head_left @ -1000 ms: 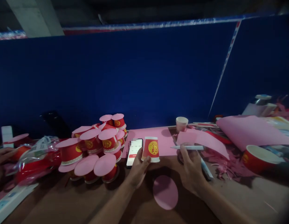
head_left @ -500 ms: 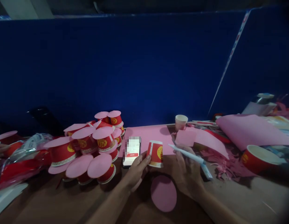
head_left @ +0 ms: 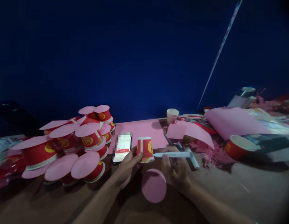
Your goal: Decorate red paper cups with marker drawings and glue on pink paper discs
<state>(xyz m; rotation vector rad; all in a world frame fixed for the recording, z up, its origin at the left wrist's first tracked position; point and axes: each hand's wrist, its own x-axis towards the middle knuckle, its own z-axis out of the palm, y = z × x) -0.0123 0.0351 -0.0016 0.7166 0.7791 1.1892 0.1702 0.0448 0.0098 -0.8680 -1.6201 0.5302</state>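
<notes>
In my left hand (head_left: pixel 128 166) is a red paper cup (head_left: pixel 144 151) with a gold emblem and a white strip down its side; its narrow end points up. Fingers of my right hand (head_left: pixel 173 168) close around a slim white pen (head_left: pixel 170 154). Its tip points left and reaches the lower right side of the cup; whether they touch I cannot tell. A pink paper disc (head_left: pixel 153 186) lies on the table just below the cup. Left of my left hand rests a phone (head_left: pixel 123 148) with a lit screen, on a pink sheet (head_left: pixel 144 127).
Several red cups topped with pink discs (head_left: pixel 85 165) are stacked at the left. A white cup (head_left: pixel 172 115) stands at the back. To the right are pink paper scraps (head_left: pixel 214 152), another red cup (head_left: pixel 240 147) and a large pink sheet (head_left: pixel 233 119). A blue partition (head_left: pixel 135 62) rises behind.
The pen has swung level and its tip has moved left to the cup. My view has shifted right and down, and the other person's hand at the left has left the picture.
</notes>
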